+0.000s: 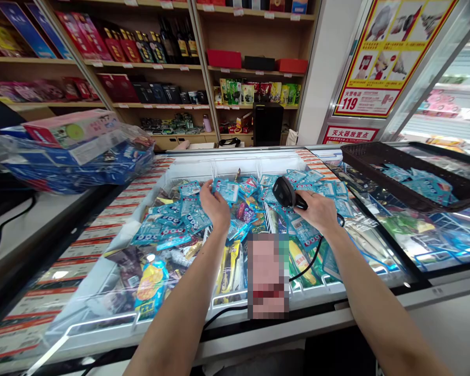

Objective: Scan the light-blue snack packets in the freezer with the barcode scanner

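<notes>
My left hand (216, 206) is over the left-centre of the glass-topped freezer, its thumb and fingers closed at the left edge of a small blue packet (227, 191). A black handheld barcode scanner (285, 192) is in my right hand (318, 210), gripped by its handle. Its head points left, toward the packet. From the scanner a black cable (316, 256) runs down to the front. Many similar blue packets (168, 222) are spread over the glass around both hands. Below the glass, wrapped ice creams (151, 287) lie in white wire baskets.
A dark brown basket (399, 156) with blue packets stands at the right. Plastic-wrapped boxes (74, 149) are stacked at the left. Price labels (66, 271) line the freezer's left side. A pixelated patch hides part of the front middle. Stocked shelves (141, 62) stand behind.
</notes>
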The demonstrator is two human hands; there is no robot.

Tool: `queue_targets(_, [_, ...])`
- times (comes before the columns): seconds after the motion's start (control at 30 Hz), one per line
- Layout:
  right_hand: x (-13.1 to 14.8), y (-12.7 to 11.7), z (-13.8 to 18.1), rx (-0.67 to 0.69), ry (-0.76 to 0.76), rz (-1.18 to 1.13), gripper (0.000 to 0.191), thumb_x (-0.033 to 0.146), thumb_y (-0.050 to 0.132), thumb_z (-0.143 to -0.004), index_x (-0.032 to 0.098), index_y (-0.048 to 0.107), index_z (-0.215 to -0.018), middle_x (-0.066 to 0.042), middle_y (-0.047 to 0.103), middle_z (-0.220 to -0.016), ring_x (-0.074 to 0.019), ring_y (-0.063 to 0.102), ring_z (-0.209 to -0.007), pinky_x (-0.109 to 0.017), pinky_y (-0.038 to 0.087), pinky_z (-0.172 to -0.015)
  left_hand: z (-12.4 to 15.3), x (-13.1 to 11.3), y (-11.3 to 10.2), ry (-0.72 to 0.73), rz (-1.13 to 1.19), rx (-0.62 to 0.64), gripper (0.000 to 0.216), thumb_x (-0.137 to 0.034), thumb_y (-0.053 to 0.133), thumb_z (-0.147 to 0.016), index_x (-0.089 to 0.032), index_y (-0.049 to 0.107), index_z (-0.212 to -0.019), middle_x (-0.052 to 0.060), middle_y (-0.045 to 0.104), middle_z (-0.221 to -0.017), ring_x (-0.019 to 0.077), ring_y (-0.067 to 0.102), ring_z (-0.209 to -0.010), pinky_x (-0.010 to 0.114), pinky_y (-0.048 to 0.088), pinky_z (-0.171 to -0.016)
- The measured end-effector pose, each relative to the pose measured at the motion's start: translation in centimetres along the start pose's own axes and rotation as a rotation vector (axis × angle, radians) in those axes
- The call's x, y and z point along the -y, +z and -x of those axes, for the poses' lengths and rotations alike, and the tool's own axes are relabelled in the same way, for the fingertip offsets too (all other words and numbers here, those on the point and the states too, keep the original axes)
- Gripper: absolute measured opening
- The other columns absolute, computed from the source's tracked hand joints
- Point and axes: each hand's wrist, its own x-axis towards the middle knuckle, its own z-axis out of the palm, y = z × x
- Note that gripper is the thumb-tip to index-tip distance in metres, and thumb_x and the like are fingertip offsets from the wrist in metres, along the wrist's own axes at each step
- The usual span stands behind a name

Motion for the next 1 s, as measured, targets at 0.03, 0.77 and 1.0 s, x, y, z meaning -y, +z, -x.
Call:
queue_targets(0.03, [-0.2, 0.0, 0.0, -0.003, 0.028, 0.002, 0.038, 0.044, 0.051, -0.084, 0.027, 0.057, -0.118, -0.004, 0.068, -0.097, -0.0204, 0.061, -0.084, -0.027, 0.034, -0.062, -0.1, 0.0, -0.3, -0.012, -0.055, -0.037, 0.042, -0.01, 0.039, -0.079, -0.018, 0.049, -0.119, 0.012, 0.052, -0.114, 0.0244, 0.048, -0.11, 0.041, 0.036, -0.098])
queue_targets(0.77, [-0.8, -0.4, -0.2, 0.01, 0.152, 0.018, 0.045, 0.054, 0.048, -0.085, 0.028, 0.055, -0.121, -0.005, 0.067, -0.098, -0.0217, 0.061, -0.084, -0.027, 0.035, -0.06, 1.5, -1.3, 1.4, 0.579, -0.404, 0.536, 0.034, -0.031, 0.035, -0.092, -0.019, 0.062, -0.109, 0.009, 0.065, -0.106, 0.0224, 0.057, -0.102, 0.041, 0.032, -0.103])
queue_targets(1.0, [-0.5, -0.7, -0.3, 0.031, 0.149, 0.022, 0.042, 0.051, 0.051, -0.083, 0.028, 0.056, -0.119, -0.004, 0.067, -0.097, -0.0207, 0.061, -0.084, -0.027, 0.036, -0.063, 1.7, -1.6, 2.3, 0.602, -0.269, 0.808, 0.04, -0.038, 0.034, -0.093, -0.022, 0.053, -0.124, 0.008, 0.064, -0.114, 0.0212, 0.057, -0.107, 0.039, 0.039, -0.096])
